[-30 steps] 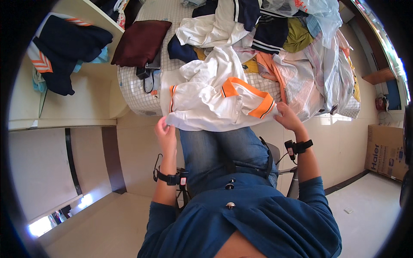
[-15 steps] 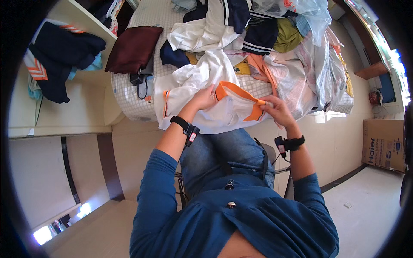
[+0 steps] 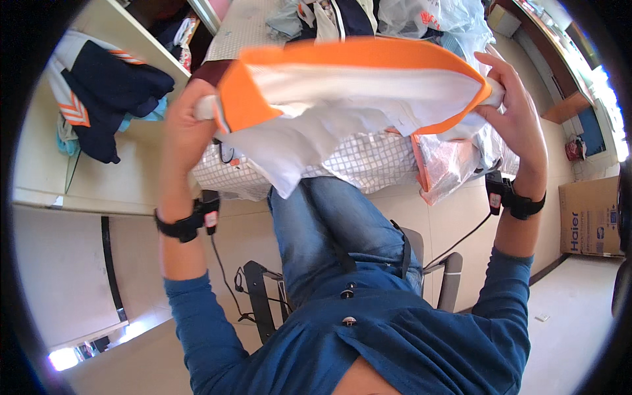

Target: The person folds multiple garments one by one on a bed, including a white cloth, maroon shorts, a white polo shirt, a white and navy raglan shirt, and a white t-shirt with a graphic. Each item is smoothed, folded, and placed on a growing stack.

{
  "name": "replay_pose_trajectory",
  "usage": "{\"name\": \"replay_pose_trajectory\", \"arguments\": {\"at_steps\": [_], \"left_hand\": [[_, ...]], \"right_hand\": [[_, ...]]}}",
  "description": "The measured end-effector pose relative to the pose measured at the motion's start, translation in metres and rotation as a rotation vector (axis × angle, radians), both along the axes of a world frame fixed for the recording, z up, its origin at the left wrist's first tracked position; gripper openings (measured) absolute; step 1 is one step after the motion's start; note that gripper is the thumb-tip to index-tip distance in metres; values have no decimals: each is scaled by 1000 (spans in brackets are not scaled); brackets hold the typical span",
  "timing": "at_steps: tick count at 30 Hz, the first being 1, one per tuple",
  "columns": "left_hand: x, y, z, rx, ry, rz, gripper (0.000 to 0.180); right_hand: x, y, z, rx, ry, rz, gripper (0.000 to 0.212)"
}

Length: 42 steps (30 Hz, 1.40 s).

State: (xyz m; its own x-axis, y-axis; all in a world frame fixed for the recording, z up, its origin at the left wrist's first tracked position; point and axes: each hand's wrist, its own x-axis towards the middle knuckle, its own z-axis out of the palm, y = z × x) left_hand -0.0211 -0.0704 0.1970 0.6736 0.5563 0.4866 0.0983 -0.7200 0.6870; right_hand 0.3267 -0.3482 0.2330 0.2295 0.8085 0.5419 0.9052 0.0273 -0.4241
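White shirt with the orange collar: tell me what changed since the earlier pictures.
The white fabric shirt with the orange collar rose toward the camera, spread wide. The left hand moved left, the right hand right; both hold it beside the collar. The dark-blue cloth garment at left and brown cardboard box stayed put.

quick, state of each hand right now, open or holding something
Left hand: closed, holding the white shirt beside its orange collar.
Right hand: closed, holding the same shirt by the collar's other side.
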Motion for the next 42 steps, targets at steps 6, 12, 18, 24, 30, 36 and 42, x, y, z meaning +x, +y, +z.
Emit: {"name": "replay_pose_trajectory", "arguments": {"at_steps": [6, 12, 18, 24, 30, 36, 42], "left_hand": [[-38, -54, 98, 508, 61, 212, 22], [-47, -77, 89, 133, 155, 53, 19], [19, 14, -7, 72, 214, 282, 22], [-14, -16, -109, 155, 286, 18, 57], [-140, -191, -212, -746, 641, -35, 36], [-206, -268, -300, -1079, 724, 478, 36], [-207, -258, -302, -1172, 782, 494, 34]], "right_hand": [[14, 1, 13, 306, -131, -80, 26], [27, -19, -2, 342, 311, 17, 24], [26, 92, -56, 275, -82, -187, 33], [15, 62, -134, -113, 46, -61, 33], [-39, -103, -219, -900, 428, -131, 33], [-116, -195, -298, -1080, 495, -402, 34], [-161, -250, -365, -1306, 200, -340, 25]]}}
